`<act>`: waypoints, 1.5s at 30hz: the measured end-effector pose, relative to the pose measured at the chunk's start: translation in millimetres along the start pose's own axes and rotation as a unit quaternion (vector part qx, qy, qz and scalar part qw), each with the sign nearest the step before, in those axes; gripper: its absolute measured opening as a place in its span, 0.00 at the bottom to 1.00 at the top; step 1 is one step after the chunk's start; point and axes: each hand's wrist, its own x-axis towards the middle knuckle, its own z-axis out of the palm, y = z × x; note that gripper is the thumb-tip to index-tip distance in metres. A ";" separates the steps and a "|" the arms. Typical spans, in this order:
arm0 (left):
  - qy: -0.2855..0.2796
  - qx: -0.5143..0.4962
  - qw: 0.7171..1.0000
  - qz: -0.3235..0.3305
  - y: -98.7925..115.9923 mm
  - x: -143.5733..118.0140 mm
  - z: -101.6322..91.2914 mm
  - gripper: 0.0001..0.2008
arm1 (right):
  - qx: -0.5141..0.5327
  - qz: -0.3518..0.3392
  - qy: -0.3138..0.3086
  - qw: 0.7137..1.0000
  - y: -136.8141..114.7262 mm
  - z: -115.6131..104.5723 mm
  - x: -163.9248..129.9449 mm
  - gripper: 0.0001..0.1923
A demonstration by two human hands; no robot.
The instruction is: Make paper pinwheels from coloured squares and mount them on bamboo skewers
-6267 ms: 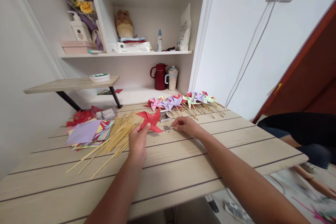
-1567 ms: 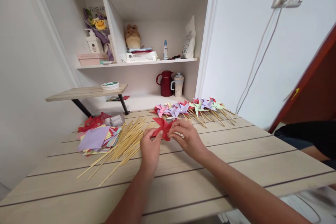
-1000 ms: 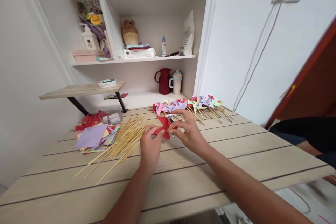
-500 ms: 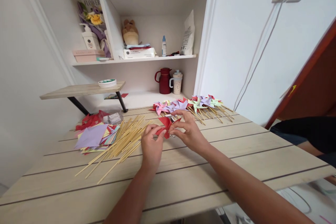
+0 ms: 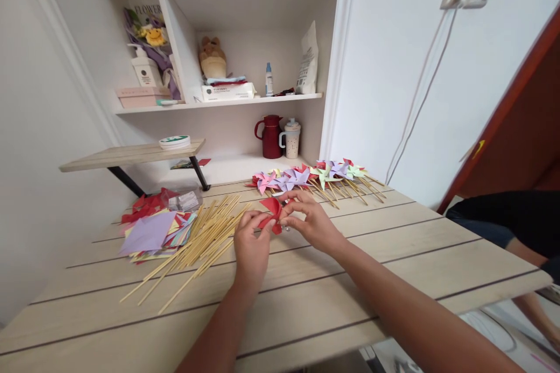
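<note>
A red paper pinwheel (image 5: 272, 208) is held up between my two hands over the middle of the table. My left hand (image 5: 254, 239) pinches its lower left edge with thumb and fingers. On the other side, my right hand (image 5: 312, 218) has its fingers bent round the paper's right part, thumb close to the centre. Small shiny bits show just below the right fingertips, too small to name. Left of my hands lies a loose pile of thin wooden sticks (image 5: 203, 239). Behind my right hand rest several finished pinwheels (image 5: 297, 178) on sticks, in pink, purple, green and red.
A stack of coloured paper squares (image 5: 146, 233) lies at the left, with red paper pieces (image 5: 151, 205) and a clear bag (image 5: 186, 199) behind it. A small raised wooden stand (image 5: 131, 154) is at back left. A dark red jug (image 5: 271, 137) and a cup (image 5: 291, 139) stand behind. Another person's leg (image 5: 520, 245) shows at right.
My right fingers have closed in on the red paper, and its right-hand tip is now folded inward behind them. My left hand keeps its pinch. The view has shifted slightly.
</note>
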 end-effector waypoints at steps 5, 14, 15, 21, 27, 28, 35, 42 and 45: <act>-0.003 -0.016 0.999 -0.028 2.1 -0.3 0.6 0.03 | 0.029 0.018 0.006 0.999 0.3 3.1 0.2 0.06; -0.009 -0.027 0.999 -0.039 4.1 -2.4 1.9 0.03 | 0.035 -0.006 0.005 0.999 -4.2 6.7 0.5 0.07; -0.009 -0.026 0.999 -0.039 4.1 -2.5 2.0 0.03 | 0.031 -0.007 0.003 0.999 -5.2 6.5 0.8 0.08; -0.011 -0.033 0.996 -0.085 3.8 -4.5 4.1 0.06 | 0.060 0.001 -0.004 0.998 -8.5 6.8 1.0 0.09; -0.006 -0.050 0.990 -0.128 6.3 -7.4 8.7 0.08 | 0.092 0.032 0.008 0.995 -6.6 9.9 -0.6 0.07; -0.004 -0.053 0.990 -0.129 6.6 -7.8 9.3 0.08 | 0.093 0.035 0.012 0.995 -6.8 10.0 -0.7 0.07; -0.001 -0.055 0.989 -0.134 5.7 -7.2 10.7 0.06 | 0.093 0.039 0.032 0.994 -9.3 10.9 -1.2 0.06; -0.008 -0.028 0.991 -0.130 5.7 -6.3 8.8 0.07 | 0.111 0.057 0.072 0.990 -5.0 17.1 -3.1 0.19; -0.009 -0.013 0.993 -0.116 6.7 -6.4 7.8 0.07 | 0.120 0.073 0.058 0.988 -4.1 17.6 -3.1 0.32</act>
